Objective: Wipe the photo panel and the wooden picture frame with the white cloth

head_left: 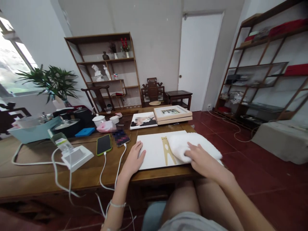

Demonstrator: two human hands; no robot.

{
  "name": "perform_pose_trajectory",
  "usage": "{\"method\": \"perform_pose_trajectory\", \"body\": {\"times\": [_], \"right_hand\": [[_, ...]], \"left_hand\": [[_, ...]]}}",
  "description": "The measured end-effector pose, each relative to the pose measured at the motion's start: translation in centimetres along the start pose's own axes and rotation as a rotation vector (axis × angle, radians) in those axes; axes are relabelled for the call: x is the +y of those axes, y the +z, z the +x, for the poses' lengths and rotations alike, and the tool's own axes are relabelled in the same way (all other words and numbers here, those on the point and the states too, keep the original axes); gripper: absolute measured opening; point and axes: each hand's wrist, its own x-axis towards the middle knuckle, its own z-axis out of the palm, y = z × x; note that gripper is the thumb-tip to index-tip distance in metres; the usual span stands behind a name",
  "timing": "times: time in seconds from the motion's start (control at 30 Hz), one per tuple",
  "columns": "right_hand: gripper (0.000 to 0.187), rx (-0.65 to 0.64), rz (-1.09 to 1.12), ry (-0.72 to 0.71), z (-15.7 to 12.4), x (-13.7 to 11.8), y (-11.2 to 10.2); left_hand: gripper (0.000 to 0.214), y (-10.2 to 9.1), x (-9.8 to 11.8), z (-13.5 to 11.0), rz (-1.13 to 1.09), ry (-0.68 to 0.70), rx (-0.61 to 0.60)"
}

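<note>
White padding (pixel 209 142) at the tabletop's (pixel 149 175) right edge is best pressed lightly, right hand's (pixel 201 159) grip unclear, board (pixel 152 150) steadied by released left hand (pixel 133 159).

Your left hand (pixel 134 158) rests on left edge of white board (pixel 152 153). Your right hand (pixel 201 157), index finger extended, touches fluffy white cloth (pixel 198 139). Tan long-legged animal figure (pixel 164 142) on board between your hands. Green-cased smartphone (pixel 104 144) left of your left hand; picture frame (pixel 175 119) beyond both hands.
</note>
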Motion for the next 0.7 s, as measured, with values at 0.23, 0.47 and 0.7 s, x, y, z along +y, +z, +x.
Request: {"method": "perform_pose_trajectory", "body": {"times": [0.23,0.47,0.7], "right_hand": [[0.046,-0.01,0.095,-0.043,-5.2,0.6,0.0],[0.049,-0.029,0.015,-0.028,5.0,2.7,-0.5],[0.052,0.016,-0.042,0.002,6.6,0.9,0.0]], "left_hand": [[0.048,0.1,-0.1,0.0,-0.039,0.002,0.006],[0.047,0.0,0.0,0.0,-0.032,0.001,0.015],[0.045,0.3,-0.4,0.1,-0.005,0.02,0.03]]}}
